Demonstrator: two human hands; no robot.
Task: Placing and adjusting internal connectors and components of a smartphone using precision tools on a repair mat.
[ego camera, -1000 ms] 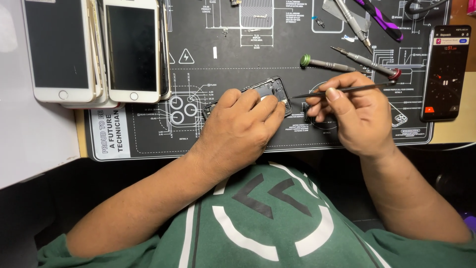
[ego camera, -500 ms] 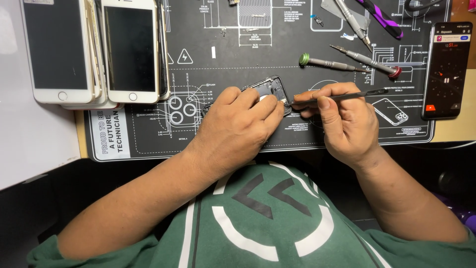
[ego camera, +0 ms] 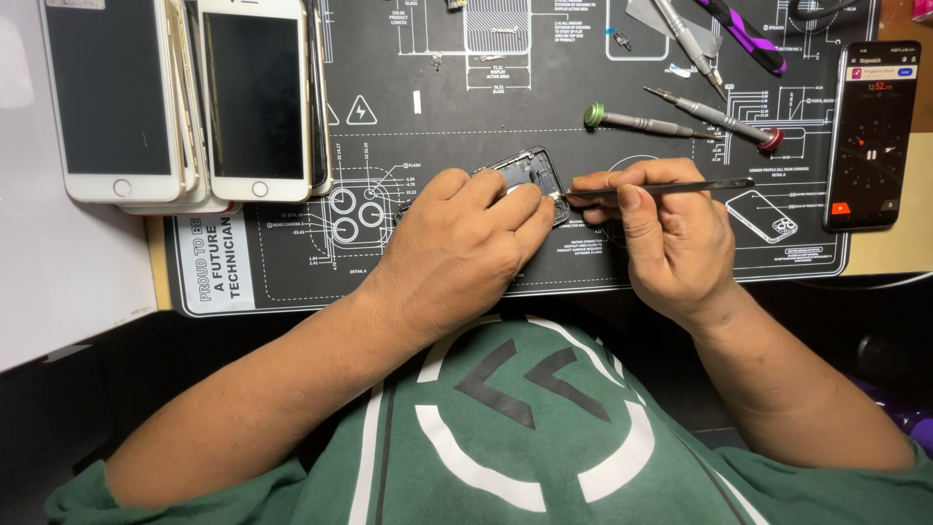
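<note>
A small dark phone frame (ego camera: 533, 167) lies on the black repair mat (ego camera: 466, 107), mostly covered by my left hand (ego camera: 466, 243), which presses down on it with fingers curled over its lower part. My right hand (ego camera: 671, 233) pinches thin metal tweezers (ego camera: 661, 187), held level with the tips pointing left and touching the frame's right edge beside my left fingertips. The inside of the frame is largely hidden.
Two white-fronted phones (ego camera: 117, 97) (ego camera: 255, 97) lie stacked on others at the mat's far left. Two screwdrivers (ego camera: 641, 122) (ego camera: 714, 115) lie behind my right hand, with purple-handled pliers (ego camera: 739, 34) farther back. A black phone with a lit timer screen (ego camera: 873, 131) sits at the right.
My right hand has shifted left and turned the tweezers level, bringing their tips to the frame's edge. My left hand has stayed on the frame.
</note>
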